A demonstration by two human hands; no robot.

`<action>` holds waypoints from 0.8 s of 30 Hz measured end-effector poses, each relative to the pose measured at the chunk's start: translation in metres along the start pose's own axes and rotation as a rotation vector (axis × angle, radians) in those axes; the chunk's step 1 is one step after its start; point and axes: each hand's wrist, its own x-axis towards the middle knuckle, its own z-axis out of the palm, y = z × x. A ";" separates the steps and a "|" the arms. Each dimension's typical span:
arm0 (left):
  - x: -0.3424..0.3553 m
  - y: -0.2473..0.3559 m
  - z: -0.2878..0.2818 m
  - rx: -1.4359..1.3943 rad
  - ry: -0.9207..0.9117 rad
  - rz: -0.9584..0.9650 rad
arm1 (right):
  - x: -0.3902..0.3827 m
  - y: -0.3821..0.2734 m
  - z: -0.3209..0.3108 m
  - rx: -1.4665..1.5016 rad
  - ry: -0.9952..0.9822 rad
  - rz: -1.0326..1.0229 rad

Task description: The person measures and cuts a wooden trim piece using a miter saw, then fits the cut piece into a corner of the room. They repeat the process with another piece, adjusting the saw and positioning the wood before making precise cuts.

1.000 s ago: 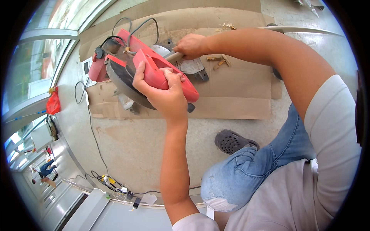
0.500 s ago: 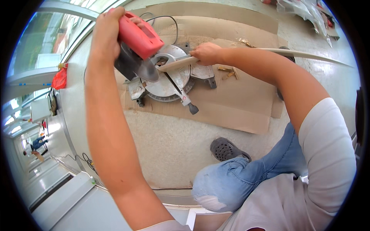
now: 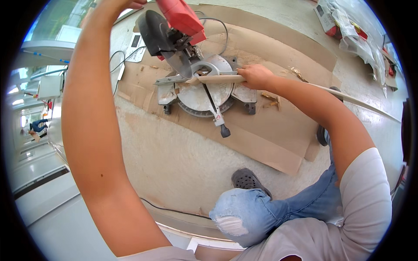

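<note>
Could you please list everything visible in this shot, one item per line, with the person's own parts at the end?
mitre saw: one, red and grey, on the cardboard, head raised
wooden strip: one, pale, lying across the saw table
cardboard sheets: several, brown, spread on the floor
power cable: one, dark, along the floor
wood offcuts: a few, pale, right of the saw
wrapped packages: several, top right
clog shoe: one, grey
left hand: at the saw's raised handle, mostly cut off
right hand: pressing on the strip
</note>
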 end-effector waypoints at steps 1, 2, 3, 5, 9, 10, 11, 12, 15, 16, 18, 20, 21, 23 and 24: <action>-0.004 -0.009 -0.019 -0.099 0.050 0.053 | 0.000 0.000 0.000 -0.007 -0.004 -0.002; -0.008 -0.049 -0.035 -0.134 0.229 0.167 | -0.002 0.000 -0.001 -0.012 -0.007 -0.004; -0.006 -0.086 -0.044 -0.162 0.402 0.295 | -0.004 0.005 -0.001 -0.023 -0.002 0.018; -0.043 -0.124 -0.020 -0.307 0.773 0.272 | -0.010 0.011 0.002 -0.017 0.014 0.020; -0.124 -0.236 0.091 -0.426 0.770 -0.161 | -0.009 0.001 -0.011 -0.024 0.020 0.018; -0.145 -0.269 0.124 -0.466 0.735 -0.191 | -0.002 -0.005 -0.009 -0.031 0.017 0.000; -0.161 -0.289 0.159 -0.553 0.668 -0.237 | 0.003 -0.008 -0.004 -0.039 0.009 -0.007; -0.170 -0.298 0.194 -0.648 0.591 -0.266 | 0.002 -0.005 -0.003 -0.051 0.003 0.000; -0.172 -0.296 0.272 -0.782 0.418 -0.229 | -0.005 0.000 -0.007 -0.060 0.000 0.026; -0.168 -0.292 0.284 -0.758 0.396 -0.183 | -0.005 -0.001 -0.007 -0.064 -0.007 0.037; -0.162 -0.280 0.293 -0.776 0.361 -0.167 | -0.005 -0.003 -0.006 -0.069 -0.023 0.055; -0.149 -0.280 0.297 -0.804 0.358 -0.093 | -0.003 -0.007 -0.008 -0.073 -0.012 0.036; -0.143 -0.276 0.298 -0.812 0.339 -0.083 | -0.004 -0.007 -0.009 -0.074 -0.004 0.032; -0.135 -0.269 0.301 -0.827 0.300 -0.063 | -0.005 -0.007 -0.009 -0.075 -0.002 0.033; -0.132 -0.267 0.302 -0.784 0.306 -0.049 | -0.006 -0.007 -0.011 -0.076 0.001 0.037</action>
